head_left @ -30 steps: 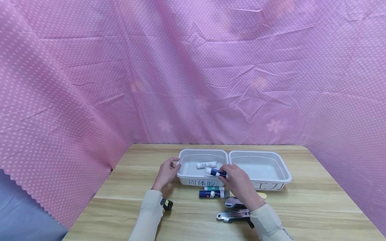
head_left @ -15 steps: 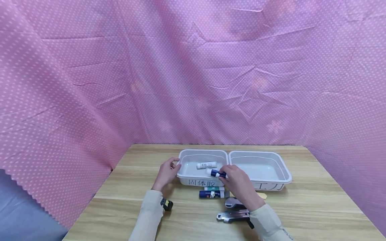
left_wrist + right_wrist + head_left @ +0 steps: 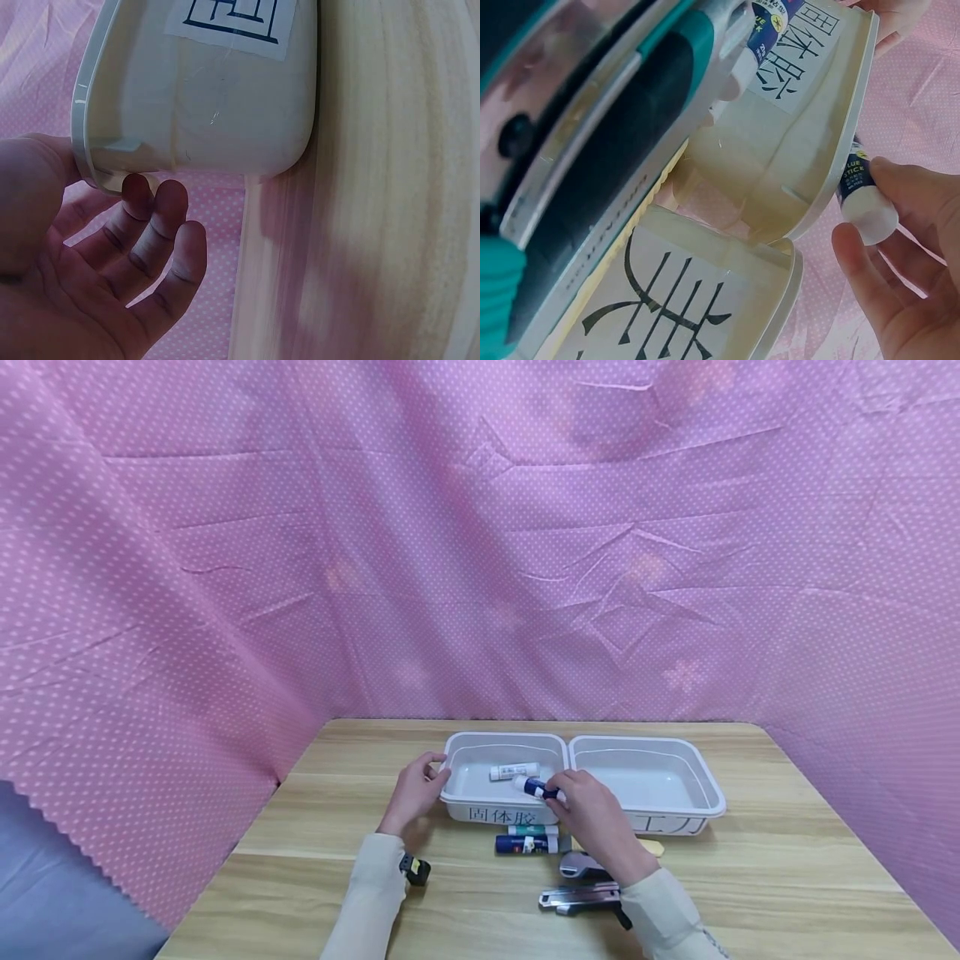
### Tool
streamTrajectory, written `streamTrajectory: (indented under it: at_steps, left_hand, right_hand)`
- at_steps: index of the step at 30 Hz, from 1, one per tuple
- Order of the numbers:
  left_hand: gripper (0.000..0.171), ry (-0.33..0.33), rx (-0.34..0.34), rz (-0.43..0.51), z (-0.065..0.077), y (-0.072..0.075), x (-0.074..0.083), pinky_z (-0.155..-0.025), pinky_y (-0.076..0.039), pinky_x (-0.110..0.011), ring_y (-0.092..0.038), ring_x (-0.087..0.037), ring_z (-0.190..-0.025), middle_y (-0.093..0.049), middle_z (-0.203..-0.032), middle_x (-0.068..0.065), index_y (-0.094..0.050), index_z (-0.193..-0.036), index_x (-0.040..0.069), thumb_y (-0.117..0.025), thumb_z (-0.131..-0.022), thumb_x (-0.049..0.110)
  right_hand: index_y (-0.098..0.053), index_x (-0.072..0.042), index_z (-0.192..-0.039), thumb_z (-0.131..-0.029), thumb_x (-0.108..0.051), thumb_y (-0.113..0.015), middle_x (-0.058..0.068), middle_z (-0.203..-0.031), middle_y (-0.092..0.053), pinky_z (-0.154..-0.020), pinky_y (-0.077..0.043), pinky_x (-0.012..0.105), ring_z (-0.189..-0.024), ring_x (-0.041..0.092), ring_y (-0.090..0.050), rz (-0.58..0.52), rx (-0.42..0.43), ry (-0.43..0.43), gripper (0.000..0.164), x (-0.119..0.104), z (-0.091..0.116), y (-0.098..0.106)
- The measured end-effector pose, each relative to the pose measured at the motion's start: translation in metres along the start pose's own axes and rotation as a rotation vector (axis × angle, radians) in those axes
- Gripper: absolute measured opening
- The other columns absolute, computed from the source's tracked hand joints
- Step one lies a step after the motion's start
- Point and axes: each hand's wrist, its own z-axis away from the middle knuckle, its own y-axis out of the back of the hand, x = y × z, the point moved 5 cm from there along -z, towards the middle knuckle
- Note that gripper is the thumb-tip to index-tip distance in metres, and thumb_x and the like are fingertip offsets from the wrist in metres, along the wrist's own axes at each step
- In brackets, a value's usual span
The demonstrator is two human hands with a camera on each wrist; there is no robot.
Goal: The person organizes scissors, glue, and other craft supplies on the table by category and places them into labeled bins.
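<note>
My left hand [image 3: 414,792] holds the left end of a white plastic bin [image 3: 459,811], thumb at the rim and fingers bent beneath it in the left wrist view. Over that bin's right front part, my right hand [image 3: 596,818] pinches a dark blue glue stick [image 3: 536,787] by one end. The right wrist view shows the glue stick's white end [image 3: 874,216] between thumb and fingers, above the rim. A white glue stick [image 3: 514,771] lies inside the bin. In front of it, a green-labelled glue stick [image 3: 531,830] and another dark blue glue stick [image 3: 517,844] lie on the table.
A second white bin [image 3: 711,802] adjoins on the right; both have labels in black characters. Below my right wrist lie utility knives [image 3: 577,897], a grey cutter [image 3: 577,863] and a yellow-handled tool [image 3: 651,847], partly hidden by the arm. Pink dotted cloth [image 3: 525,568] hangs behind the table.
The glue stick in my right hand has shifted slightly right, its far end tilting a little downward over the bin. My left hand has stayed in place.
</note>
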Motion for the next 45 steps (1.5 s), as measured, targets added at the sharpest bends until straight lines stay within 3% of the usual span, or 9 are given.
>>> streamTrajectory:
  at_steps: [14,21,38,45]
  left_hand:
    - [0.038,-0.006,-0.002,-0.009,-0.0003,0.0002,0.0006,-0.061,-0.053,-0.028,-0.06,-0.017,-0.073,-0.063,-0.086,-0.01,-0.061,-0.135,0.002,-0.063,-0.1,0.015]
    - [0.038,-0.012,0.001,-0.023,-0.0005,0.0004,0.0001,-0.062,-0.051,-0.027,-0.059,-0.017,-0.074,-0.063,-0.086,-0.009,-0.061,-0.135,0.002,-0.064,-0.1,0.016]
    - [0.038,0.004,0.006,-0.021,-0.0009,0.0,0.0,-0.063,-0.052,-0.028,-0.059,-0.017,-0.074,-0.064,-0.086,-0.009,-0.062,-0.135,0.004,-0.065,-0.1,0.017]
    - [0.036,-0.032,0.016,-0.027,-0.0008,0.0003,0.0009,-0.061,-0.051,-0.027,-0.059,-0.017,-0.072,-0.064,-0.084,-0.009,-0.063,-0.133,0.001,-0.065,-0.099,0.014]
  right_hand:
    - [-0.074,-0.011,-0.11,-0.081,-0.01,-0.086,0.006,-0.103,-0.075,-0.071,-0.061,0.031,-0.084,0.017,-0.072,-0.054,-0.003,0.003,0.031,0.0001,0.0003,0.0015]
    - [-0.073,-0.012,-0.115,-0.085,-0.013,-0.084,0.005,-0.108,-0.076,-0.076,-0.061,0.034,-0.089,0.019,-0.074,-0.052,-0.036,-0.006,0.032,-0.0003,0.0006,0.0012]
    - [-0.076,-0.017,-0.107,-0.084,-0.016,-0.085,0.0,-0.105,-0.077,-0.074,-0.06,0.032,-0.088,0.014,-0.073,-0.006,-0.044,0.023,0.025,-0.0016,0.002,0.0013]
    - [-0.076,-0.018,-0.106,-0.084,-0.018,-0.085,-0.001,-0.106,-0.077,-0.074,-0.06,0.029,-0.087,0.012,-0.073,0.015,-0.061,0.029,0.024,-0.0022,0.0017,-0.0004]
